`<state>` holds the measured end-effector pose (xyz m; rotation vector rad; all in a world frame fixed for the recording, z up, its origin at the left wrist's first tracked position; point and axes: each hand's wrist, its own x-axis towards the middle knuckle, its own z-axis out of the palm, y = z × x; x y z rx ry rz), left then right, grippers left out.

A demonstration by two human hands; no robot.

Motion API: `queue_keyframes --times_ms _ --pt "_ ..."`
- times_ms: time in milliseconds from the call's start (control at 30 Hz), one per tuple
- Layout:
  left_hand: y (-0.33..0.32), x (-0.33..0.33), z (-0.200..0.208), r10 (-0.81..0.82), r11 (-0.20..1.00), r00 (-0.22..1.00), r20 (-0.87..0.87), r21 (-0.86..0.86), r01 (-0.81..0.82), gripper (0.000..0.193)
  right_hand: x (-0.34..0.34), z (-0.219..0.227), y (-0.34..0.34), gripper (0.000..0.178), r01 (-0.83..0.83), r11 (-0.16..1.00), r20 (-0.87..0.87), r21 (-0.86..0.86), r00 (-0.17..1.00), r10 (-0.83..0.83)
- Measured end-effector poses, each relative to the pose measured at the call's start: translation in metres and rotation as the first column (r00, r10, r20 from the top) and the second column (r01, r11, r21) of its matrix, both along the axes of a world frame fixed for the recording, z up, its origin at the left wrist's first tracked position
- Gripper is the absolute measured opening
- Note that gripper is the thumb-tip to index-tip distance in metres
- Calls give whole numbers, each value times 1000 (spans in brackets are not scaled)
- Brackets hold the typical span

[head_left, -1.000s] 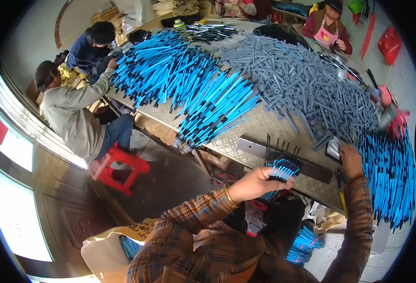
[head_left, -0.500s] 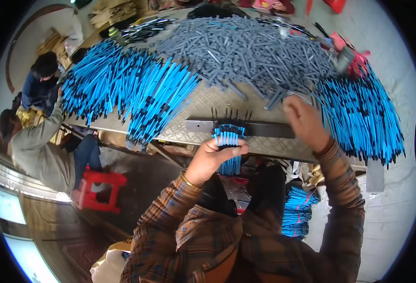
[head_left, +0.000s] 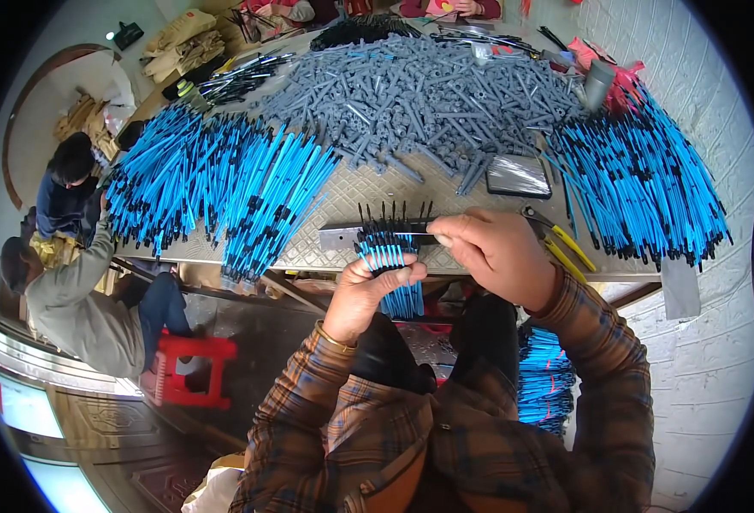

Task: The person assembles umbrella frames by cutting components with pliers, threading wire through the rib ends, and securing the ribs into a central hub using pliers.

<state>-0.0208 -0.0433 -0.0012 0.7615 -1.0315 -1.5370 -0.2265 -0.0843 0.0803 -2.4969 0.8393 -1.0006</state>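
My left hand (head_left: 361, 297) is closed round a small bundle of blue rods with black ends (head_left: 385, 256), held at the table's front edge, the thin black tips pointing away from me. Between thumb and fingers, my right hand (head_left: 501, 255) pinches a thin, pale, needle-like piece (head_left: 409, 233). It lies crosswise at the black ends of the bundle; whether it passes into them I cannot tell. Just behind the bundle, a dark metal bar (head_left: 334, 238) lies along the table edge. Yellow-handled pliers (head_left: 572, 245) rest beside my right hand.
A heap of grey plastic tubes (head_left: 428, 98) covers the table's middle. Piles of blue rods lie left (head_left: 266, 201) and right (head_left: 642, 184). A dark tray of thin shiny pieces (head_left: 519, 177) sits near the heap. Two people work at left, by a red stool (head_left: 193, 369).
My right hand has come down leftward from beside the tubes to the bundle, now with the thin piece between its fingers. The tray and pliers have come into sight. My left hand keeps its hold.
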Motion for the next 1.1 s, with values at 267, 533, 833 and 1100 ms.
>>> queue_keyframes --times_ms 267,533,833,1100 --pt "-1 1 -2 10 1000 1000 9 9 -10 21 3 -2 -1 20 10 1000 -16 22 1000 -9" --pt "-1 0 -3 5 1000 1000 16 -6 -5 20 8 -7 2 21 17 1000 -8 16 1000 -17" --pt "0 -1 -3 -14 1000 998 61 -13 15 19 10 -9 -1 23 -22 1000 8 -1 1000 22" --pt "1 -3 -2 -8 999 996 86 -35 11 20 8 -1 4 23 -21 1000 -38 -12 999 20"
